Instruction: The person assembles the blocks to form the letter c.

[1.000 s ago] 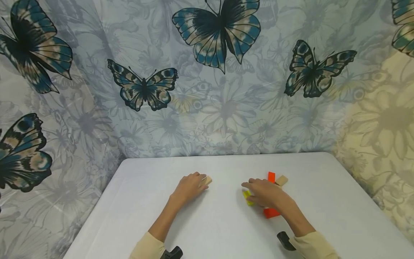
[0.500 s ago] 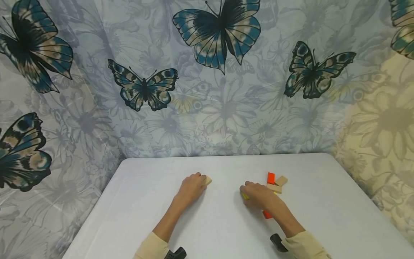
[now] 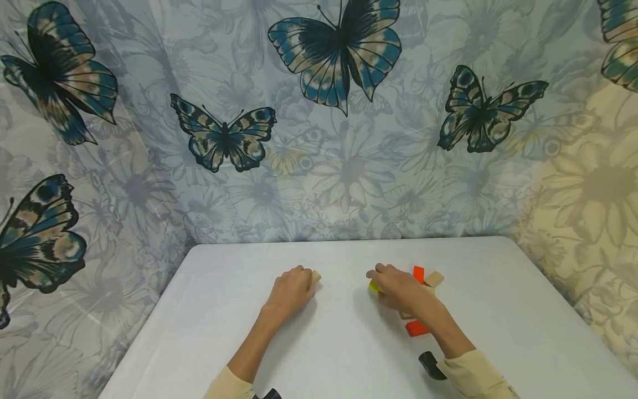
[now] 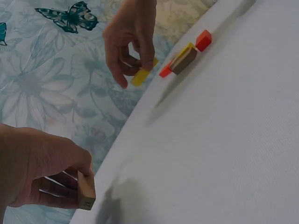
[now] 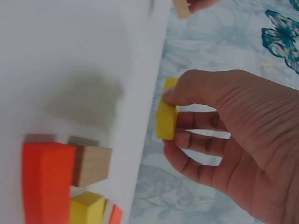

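Note:
My left hand (image 3: 291,292) holds a plain wooden block (image 4: 86,191) between thumb and fingers, over the middle left of the white table. To the right, my right hand (image 3: 402,292) pinches a yellow block (image 5: 165,119), its thumb on one face and fingertips on the other. Shadows lie apart from both hands on the tabletop. Below and beside the right hand is a loose group: a red block (image 5: 46,182), a plain wooden block (image 5: 96,164) and another yellow block (image 5: 87,207). In the head view the right hand and forearm hide part of this group.
At the far side of the group lie another red block (image 3: 418,273) and a wooden block (image 3: 435,278). The white table (image 3: 339,354) ends at a butterfly-patterned cloth backdrop (image 3: 349,166). Dark wrist cameras are worn at both sleeves.
My right hand has closed on the yellow block and raised it off the table, away from the group. The left hand has shifted slightly left, still holding its wooden block.

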